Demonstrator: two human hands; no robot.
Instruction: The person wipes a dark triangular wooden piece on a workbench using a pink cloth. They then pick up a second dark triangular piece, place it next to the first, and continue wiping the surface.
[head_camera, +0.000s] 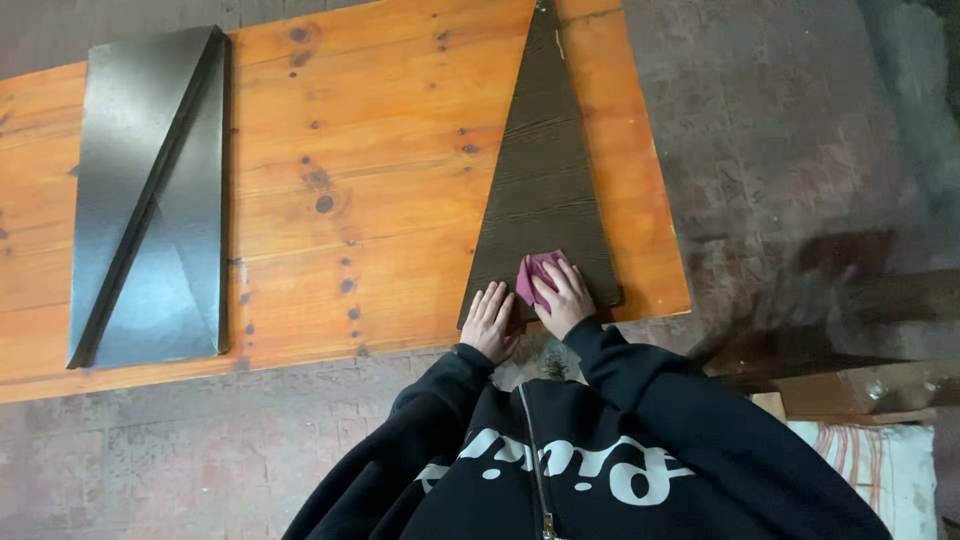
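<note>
Our right hand (563, 297) presses a pink cloth (535, 272) onto the dark triangular panel (545, 180) at the worktop's (380, 180) near edge — our left hand (489, 320) lies flat, released, beside it.

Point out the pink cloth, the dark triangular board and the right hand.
pink cloth (532, 272): head view, its exposed upper fold.
dark triangular board (545, 160): head view, middle of its face.
right hand (565, 298): head view, back of hand.

A triangular board (545, 190) lies on the bench (380, 180), its wide end under the fingers (565, 278) of the right hand (563, 298), which press a folded cloth (535, 272) onto it. The left hand (489, 320) rests flat on the board's near edge, just left of those fingers. Far to their left, two wedge-shaped panels (150, 200) lie side by side on the bench.
</note>
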